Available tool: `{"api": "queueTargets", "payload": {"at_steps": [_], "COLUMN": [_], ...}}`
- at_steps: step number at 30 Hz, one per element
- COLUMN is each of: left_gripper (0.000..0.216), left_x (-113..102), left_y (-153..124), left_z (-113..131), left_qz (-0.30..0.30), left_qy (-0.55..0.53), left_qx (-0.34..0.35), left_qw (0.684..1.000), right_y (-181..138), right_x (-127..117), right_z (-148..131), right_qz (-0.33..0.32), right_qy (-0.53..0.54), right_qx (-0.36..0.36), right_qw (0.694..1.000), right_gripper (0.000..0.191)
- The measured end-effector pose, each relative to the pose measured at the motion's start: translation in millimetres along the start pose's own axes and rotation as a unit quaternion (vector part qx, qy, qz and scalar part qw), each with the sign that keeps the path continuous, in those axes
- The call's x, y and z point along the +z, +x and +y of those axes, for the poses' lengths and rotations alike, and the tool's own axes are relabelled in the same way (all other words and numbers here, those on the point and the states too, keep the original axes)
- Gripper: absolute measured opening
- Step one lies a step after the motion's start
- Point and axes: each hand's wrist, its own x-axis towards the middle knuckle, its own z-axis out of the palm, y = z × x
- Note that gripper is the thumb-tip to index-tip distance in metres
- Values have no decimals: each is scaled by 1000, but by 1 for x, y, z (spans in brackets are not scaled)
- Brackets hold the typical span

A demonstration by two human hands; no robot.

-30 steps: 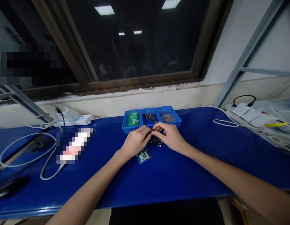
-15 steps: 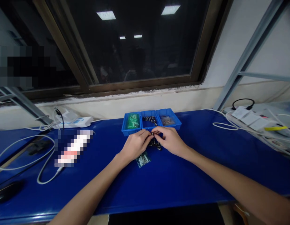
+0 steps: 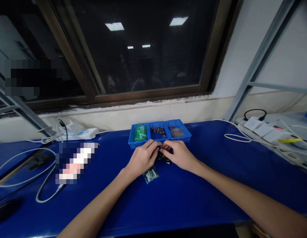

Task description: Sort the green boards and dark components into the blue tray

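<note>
Mouse [image 3: 6, 210], black, sits way over at the far left of my feed, partly cut off. Next along, a white cable [image 3: 41, 201] loops over the blue table [image 3: 205, 198] and runs up to a pixelated object [image 3: 76, 163], so no clue what that one is. Behind it there's a white power strip [image 3: 90, 133] near the wall [image 3: 113, 122]. Then I've got three blue bins [image 3: 138, 144] in a row, side by side. The left bin [image 3: 132, 136] has a green bag [image 3: 141, 132] in it, and just in front is the left hand [image 3: 143, 155], fingers curled and bunched, tips pointing in at the other hand. A small clear bag [image 3: 151, 175] of metallic-looking bits lies on the table right by it. Small dark metal pieces [image 3: 157, 130] fill part of the middle bin [image 3: 155, 135], and a heap of loose dark pieces [image 3: 167, 162] is on the table in front, partly hidden by the right hand [image 3: 180, 155]. That one's fingers are bent, tips close to the left's; honestly can't tell from my end if either is pinching a piece. The right bin [image 3: 185, 137] holds another clear packet [image 3: 177, 132], and far right I see white adapters [image 3: 275, 134] beside a yellow tag [image 3: 289, 140].
</note>
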Motion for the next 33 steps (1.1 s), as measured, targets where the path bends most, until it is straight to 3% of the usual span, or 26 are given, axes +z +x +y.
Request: {"api": "queueTargets", "payload": {"at_steps": [9,14,20,28,33], "left_gripper": [20,20,19,26,22], "left_x": [3,3,4,3,-2], "left_y": [-1,0,1,3,2], "left_z": [-5,-3,-4,0,-1], "left_qz": [-9,-12,-2,-17,18], "left_qy": [3,-14,-52,-88,-61], "left_qx": [3,-13,-50,-50,-82], "left_qw": [1000,1000,997,995,995], "right_y": [0,-1,0,-3,13], "right_x": [-1,0,-1,1,-7], "right_z": [-4,-4,-3,-2,-2], "right_qz": [13,25,4,-14,24], "right_qy": [0,39,-4,-10,-138], "right_qx": [0,-10,-50,-17,-55], "right_qw": [1000,999,999,1000,989], "right_gripper": [21,6,20,8,15]}}
